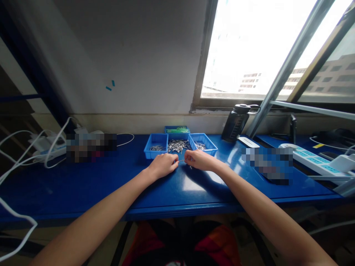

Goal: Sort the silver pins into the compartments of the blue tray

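Above the blue table, my left hand (163,165) and my right hand (202,160) face each other with fingertips pinched. A thin metal pin (181,160) spans the short gap between them, one end at each hand. Just below my right fingers lies a small light piece (190,167), too small to name. Beyond the hands is a loose pile of slim metal pins (179,145). The left blue bin (149,155) and the right blue bin (213,151) flank this pile, and each contains similar metal pieces.
Behind the pile, a smaller blue bin (165,130) holds green items (177,130). A black bottle (235,123) stands by the window. Power strips (313,159) with white cables lie at both sides. The table's front edge (183,211) runs close to my lap.
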A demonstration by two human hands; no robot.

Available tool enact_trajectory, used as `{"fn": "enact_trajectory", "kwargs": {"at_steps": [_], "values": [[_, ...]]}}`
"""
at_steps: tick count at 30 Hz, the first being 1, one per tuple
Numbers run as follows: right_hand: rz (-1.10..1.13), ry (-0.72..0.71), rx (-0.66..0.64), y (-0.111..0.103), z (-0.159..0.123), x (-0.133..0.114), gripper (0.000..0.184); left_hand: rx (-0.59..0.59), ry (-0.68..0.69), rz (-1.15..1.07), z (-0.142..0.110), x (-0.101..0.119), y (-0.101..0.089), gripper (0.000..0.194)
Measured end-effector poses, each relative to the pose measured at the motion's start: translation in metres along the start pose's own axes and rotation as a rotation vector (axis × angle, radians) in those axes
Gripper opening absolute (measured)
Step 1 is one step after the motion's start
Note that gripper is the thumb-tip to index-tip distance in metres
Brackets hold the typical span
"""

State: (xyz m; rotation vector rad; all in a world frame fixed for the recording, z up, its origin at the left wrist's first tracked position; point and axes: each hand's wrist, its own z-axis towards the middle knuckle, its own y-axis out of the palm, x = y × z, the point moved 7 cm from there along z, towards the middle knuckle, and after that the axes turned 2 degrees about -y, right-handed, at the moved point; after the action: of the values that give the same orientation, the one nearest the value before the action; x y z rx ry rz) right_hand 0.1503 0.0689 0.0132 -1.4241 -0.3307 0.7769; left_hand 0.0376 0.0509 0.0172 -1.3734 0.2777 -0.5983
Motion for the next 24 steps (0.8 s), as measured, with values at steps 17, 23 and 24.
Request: {"fn": "enact_trajectory", "kwargs": {"at_steps": [17,23,24], "values": [[-0.014,0.003,0.005,-0.0011,-0.0009,0.0008,0.019,0.014,-0.074,0.042,-0.0004,-0.0028,-0.0020,0.032],[-0.006,-0.046,0.030,-0.0009,-0.0003,0.0003,0.018,0.052,-0.040,-0.015,-0.0007,-0.0004,-0.0051,0.031],[0.010,-0.054,0.033,-0.0012,-0.0002,-0.0003,0.018,0.068,-0.023,-0.041,-0.0008,0.0008,-0.0061,0.030]]}}
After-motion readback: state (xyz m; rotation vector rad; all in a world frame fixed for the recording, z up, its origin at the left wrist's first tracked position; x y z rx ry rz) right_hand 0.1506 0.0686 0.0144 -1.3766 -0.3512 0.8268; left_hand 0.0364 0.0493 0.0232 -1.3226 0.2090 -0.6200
